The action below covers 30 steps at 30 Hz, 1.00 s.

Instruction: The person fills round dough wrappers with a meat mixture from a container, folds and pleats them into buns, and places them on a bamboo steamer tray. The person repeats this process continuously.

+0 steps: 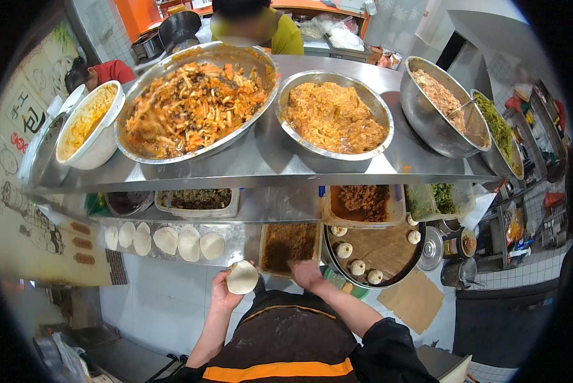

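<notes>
A round, flat dough wrapper (pixel 242 277) rests on my left hand (pixel 225 293), which grips it by the edge in front of the apron. My right hand (pixel 307 275) reaches over the near edge of a rectangular tub of brown filling (pixel 290 242). Its fingers are blurred against the filling, and whether they hold anything cannot be made out. Several more dough wrappers (pixel 188 243) lie in a row on the steel worktop (pixel 241 242) to the left. At the right, several pleated buns (pixel 344 250) sit around the rim area of a round steamer tray (pixel 387 246).
On the raised steel shelf (pixel 248 174) stand large bowls of filling, including a carrot-coloured mix (pixel 200 105) and minced meat (pixel 334 117). Plastic tubs (pixel 365 206) fill part of the lower shelf. A person in yellow (pixel 288 36) and one in red (pixel 114 71) are beyond.
</notes>
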{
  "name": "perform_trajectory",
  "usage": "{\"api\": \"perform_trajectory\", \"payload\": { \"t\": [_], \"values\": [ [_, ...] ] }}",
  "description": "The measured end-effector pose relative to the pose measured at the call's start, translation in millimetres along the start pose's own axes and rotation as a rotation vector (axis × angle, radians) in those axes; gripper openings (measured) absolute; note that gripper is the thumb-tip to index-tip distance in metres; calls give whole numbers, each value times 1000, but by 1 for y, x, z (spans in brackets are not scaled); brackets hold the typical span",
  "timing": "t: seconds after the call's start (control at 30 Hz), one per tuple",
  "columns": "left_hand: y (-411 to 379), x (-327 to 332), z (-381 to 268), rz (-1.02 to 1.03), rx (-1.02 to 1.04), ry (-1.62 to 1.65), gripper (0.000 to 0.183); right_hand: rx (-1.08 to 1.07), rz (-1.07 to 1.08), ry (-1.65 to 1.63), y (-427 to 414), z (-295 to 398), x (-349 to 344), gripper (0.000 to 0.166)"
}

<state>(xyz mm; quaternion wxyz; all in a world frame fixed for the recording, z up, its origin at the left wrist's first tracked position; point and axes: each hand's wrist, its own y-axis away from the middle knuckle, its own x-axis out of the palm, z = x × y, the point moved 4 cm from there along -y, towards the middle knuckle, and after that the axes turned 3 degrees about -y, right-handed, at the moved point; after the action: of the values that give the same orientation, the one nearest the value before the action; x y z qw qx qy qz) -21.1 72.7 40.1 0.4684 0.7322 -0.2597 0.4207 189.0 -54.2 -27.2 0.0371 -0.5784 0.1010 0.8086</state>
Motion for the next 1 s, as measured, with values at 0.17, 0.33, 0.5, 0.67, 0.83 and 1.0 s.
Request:
{"api": "perform_trajectory", "payload": {
  "t": [0.17, 0.33, 0.5, 0.67, 0.83, 1.0],
  "values": [
    [3, -26, 0, -14, 38, 15, 52, 35, 38, -62, -1, 3, -36, 28],
    [-6, -43, 4, -123, 49, -68, 46, 1, -72, 44, -29, -5, -16, 34],
    [-2, -43, 0, -102, 62, -74, 51, -127, 153, -5, -11, 21, -23, 30],
    [-11, -59, 1, -184, 17, -161, 41, -236, -88, 90, -11, 46, -72, 26],
    [-22, -82, 6, -130, 9, -185, 39, -349, 51, 75, 2, 38, -48, 25],
    [-28, -79, 12, -187, -61, -148, 40, -14, -47, -90, -4, 4, -51, 26]
  ]
}}
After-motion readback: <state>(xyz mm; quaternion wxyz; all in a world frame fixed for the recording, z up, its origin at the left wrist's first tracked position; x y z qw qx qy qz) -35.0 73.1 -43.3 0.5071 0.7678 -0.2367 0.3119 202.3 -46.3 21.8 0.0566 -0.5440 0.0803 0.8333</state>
